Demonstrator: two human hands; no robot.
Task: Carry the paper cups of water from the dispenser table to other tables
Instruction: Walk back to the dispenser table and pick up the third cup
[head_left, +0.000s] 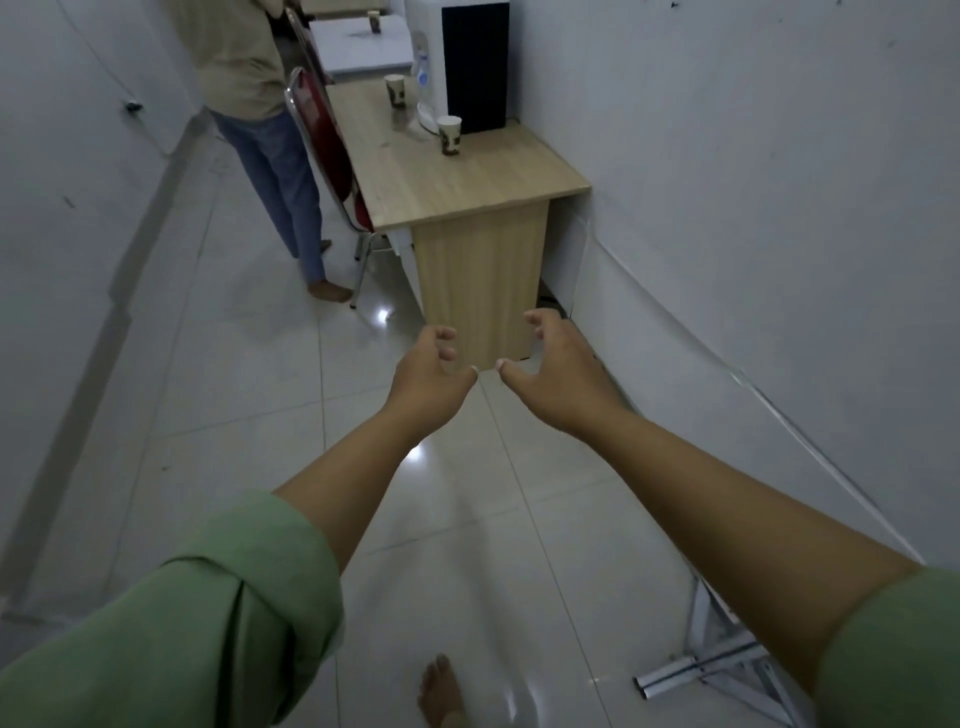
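Observation:
Two paper cups stand on the wooden dispenser table (467, 192): a near cup (449, 135) and a far cup (396, 90), both beside the white water dispenser (428, 67). A third cup (374, 22) rests on a white table (358, 52) further back. My left hand (428, 374) and my right hand (550, 369) are stretched out in front of me over the floor, well short of the wooden table. Both hold nothing, fingers curled apart, thumbs almost touching.
A person in a beige top and blue trousers (270, 156) stands left of the table beside a red chair (327, 140). White walls close in on both sides. A metal stand (727, 670) leans at the right wall. My bare foot (441, 691) shows on the tiled floor.

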